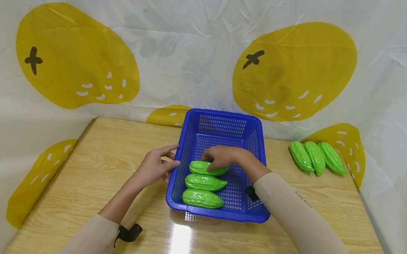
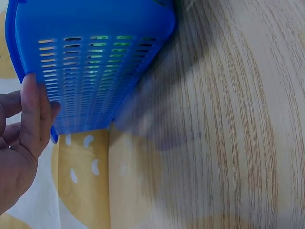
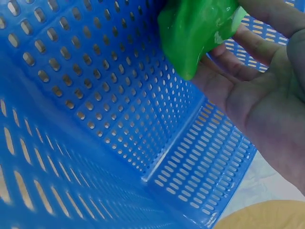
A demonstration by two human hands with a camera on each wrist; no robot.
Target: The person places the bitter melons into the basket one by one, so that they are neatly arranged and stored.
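Observation:
Inside a blue plastic basket [image 1: 217, 212] three glossy green bitter melons lie one behind another. My right hand [image 1: 220, 156] reaches over the basket's right side and grips the rearmost bitter melon [image 1: 198, 167]. In the right wrist view, thumb and fingers are round that same green melon [image 3: 193, 36], whose pointed end sticks out. The middle bitter melon [image 1: 204, 182] and the front bitter melon [image 1: 202, 199] rest on the basket floor. On the outside, my left hand [image 1: 153, 166] touches the left rim with fairly straight fingers, seen against the wall in the left wrist view.
Three more bitter melons [image 1: 314, 157] lie side by side at the table's back right. The basket stands on a wooden table [image 1: 124, 151]. A white cloth [image 1: 180, 65] printed with large yellow fruit hangs behind and at both sides.

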